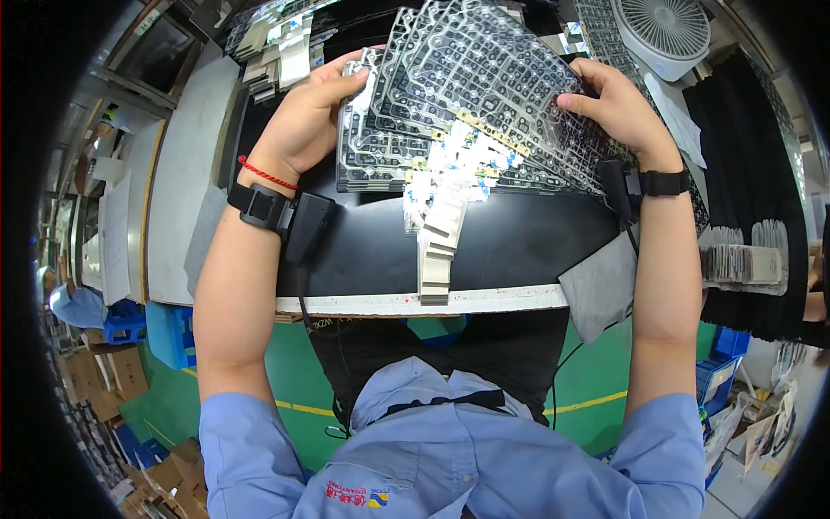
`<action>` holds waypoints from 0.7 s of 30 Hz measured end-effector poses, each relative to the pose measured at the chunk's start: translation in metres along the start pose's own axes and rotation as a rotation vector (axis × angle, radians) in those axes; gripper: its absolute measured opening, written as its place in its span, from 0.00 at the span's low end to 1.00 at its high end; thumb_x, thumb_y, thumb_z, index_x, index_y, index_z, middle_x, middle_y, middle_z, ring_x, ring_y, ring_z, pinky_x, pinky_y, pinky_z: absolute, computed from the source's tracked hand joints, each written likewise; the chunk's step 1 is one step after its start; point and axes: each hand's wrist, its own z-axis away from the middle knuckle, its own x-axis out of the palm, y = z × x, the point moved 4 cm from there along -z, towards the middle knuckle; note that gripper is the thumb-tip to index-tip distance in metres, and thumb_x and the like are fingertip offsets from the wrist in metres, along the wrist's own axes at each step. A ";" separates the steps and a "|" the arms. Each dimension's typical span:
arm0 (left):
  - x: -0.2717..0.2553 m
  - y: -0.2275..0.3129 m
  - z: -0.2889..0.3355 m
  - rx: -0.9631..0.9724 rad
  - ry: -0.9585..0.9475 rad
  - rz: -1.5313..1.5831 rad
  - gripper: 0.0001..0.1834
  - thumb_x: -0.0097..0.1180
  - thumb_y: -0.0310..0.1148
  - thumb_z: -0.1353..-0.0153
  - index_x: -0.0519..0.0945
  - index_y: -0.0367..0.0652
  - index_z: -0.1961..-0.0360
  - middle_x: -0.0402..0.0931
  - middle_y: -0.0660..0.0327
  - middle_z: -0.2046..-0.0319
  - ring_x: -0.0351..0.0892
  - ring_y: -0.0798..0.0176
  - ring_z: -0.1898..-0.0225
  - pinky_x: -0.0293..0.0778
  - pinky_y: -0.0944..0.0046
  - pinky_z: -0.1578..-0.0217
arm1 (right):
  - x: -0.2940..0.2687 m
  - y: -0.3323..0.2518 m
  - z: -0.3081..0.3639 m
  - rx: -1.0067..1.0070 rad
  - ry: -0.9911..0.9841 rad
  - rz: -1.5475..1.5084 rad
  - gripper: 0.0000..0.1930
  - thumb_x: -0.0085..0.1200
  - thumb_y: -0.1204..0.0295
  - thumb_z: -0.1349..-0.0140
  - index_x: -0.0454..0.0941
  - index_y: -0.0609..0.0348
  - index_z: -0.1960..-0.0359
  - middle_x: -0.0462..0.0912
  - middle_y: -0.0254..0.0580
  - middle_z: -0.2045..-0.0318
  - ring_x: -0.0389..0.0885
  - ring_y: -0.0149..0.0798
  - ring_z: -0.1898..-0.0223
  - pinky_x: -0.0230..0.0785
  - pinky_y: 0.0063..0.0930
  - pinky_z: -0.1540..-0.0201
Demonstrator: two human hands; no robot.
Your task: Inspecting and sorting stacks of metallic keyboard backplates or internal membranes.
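A fanned stack of keyboard membrane sheets (pixel 484 73), clear and dark with rows of key outlines, spreads over the black work mat. Its left edge is gripped by my left hand (pixel 311 112), thumb on top and fingers behind the sheets. At the upper right side my right hand (pixel 618 112) pinches the top sheets between thumb and fingers. From the stack's lower edge, several pale ribbon tails (pixel 441 229) overlap and run down toward the front of the table. Glare washes out part of the tails.
A white fan (pixel 664 30) stands at the far right. More sheets with pale tails (pixel 285 52) lie at the back left. The white table edge (pixel 510 298) crosses in front of me, with a grey cloth (pixel 596 285) hanging over it. Bundled parts (pixel 745 264) sit at the right.
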 end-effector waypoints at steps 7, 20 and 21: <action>-0.002 0.000 0.001 0.016 -0.004 -0.053 0.22 0.47 0.24 0.30 0.68 0.36 0.35 0.81 0.56 0.48 0.83 0.68 0.53 0.78 0.67 0.48 | -0.002 -0.001 0.004 -0.015 -0.029 -0.017 0.13 0.63 0.70 0.38 0.77 0.67 0.59 0.75 0.30 0.68 0.70 0.26 0.64 0.67 0.25 0.57; -0.012 0.003 -0.001 0.048 0.185 -0.155 0.19 0.58 0.27 0.33 0.75 0.36 0.42 0.84 0.58 0.55 0.84 0.70 0.57 0.81 0.69 0.54 | 0.001 0.004 0.002 -0.019 0.019 0.010 0.17 0.64 0.70 0.40 0.79 0.66 0.53 0.82 0.40 0.61 0.78 0.34 0.57 0.69 0.30 0.48; -0.012 0.004 -0.001 0.042 0.190 -0.156 0.19 0.58 0.27 0.33 0.75 0.36 0.42 0.83 0.58 0.55 0.84 0.70 0.57 0.81 0.69 0.54 | 0.002 -0.001 0.002 -0.012 0.019 0.014 0.17 0.64 0.70 0.40 0.79 0.66 0.53 0.83 0.41 0.60 0.78 0.34 0.57 0.69 0.30 0.48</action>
